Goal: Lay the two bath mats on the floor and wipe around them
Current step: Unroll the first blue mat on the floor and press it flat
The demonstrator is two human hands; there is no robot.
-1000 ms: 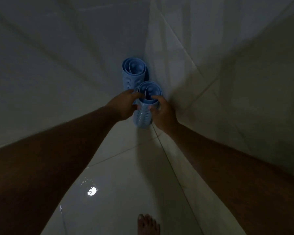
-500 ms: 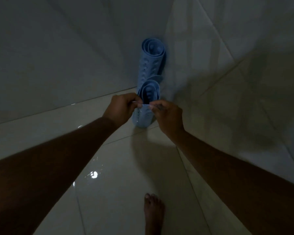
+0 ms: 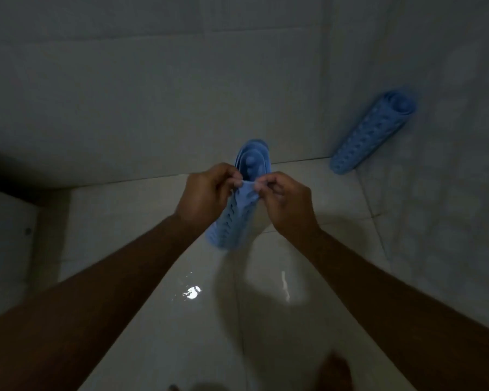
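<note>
A rolled light-blue bath mat with holes hangs above the floor in the middle of the head view, held upright. My left hand and my right hand both pinch its loose outer edge near the top, fingers closed on the edge. A second rolled blue bath mat leans in the corner at the right, its foot on the floor and its top against the wall.
The room is dim. Glossy pale floor tiles carry a bright light reflection. Tiled walls close in at the back and the right. A white fixture stands at the left edge. My bare foot shows at the bottom.
I have lifted one rolled mat away from the corner toward the middle of the floor. The other mat stays leaning in the corner, now off to the right as my view turned left.
</note>
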